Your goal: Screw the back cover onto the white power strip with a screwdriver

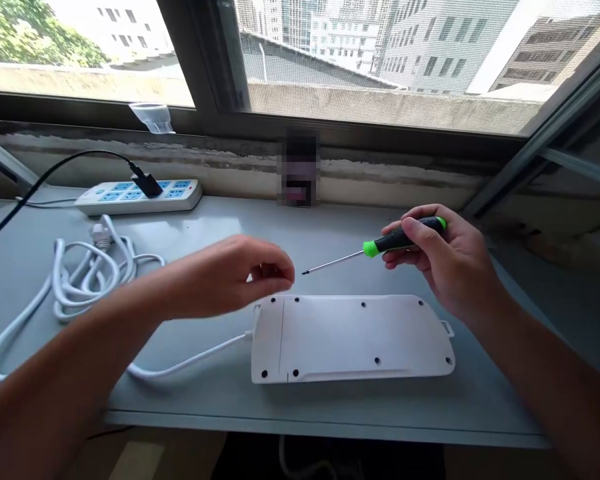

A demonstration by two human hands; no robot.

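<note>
A white power strip (pixel 353 340) lies upside down on the grey sill, its underside showing several small screw holes. My right hand (pixel 430 257) holds a precision screwdriver (pixel 405 237) with a black-and-green handle, its thin shaft pointing left over the strip. My left hand (pixel 250 277) hangs in the air just above the strip's left end, fingers loosely curled, holding nothing and touching nothing. The strip's white cord (pixel 190 358) runs left from its end into a loose coil (pixel 93 273) with a plug.
A second power strip (pixel 137 197) with blue sockets stands at the back, a black charger and cable plugged into it. A blurred patch (pixel 299 170) sits against the wall. Behind lies a window with a screen; the sill's front edge runs below the strip.
</note>
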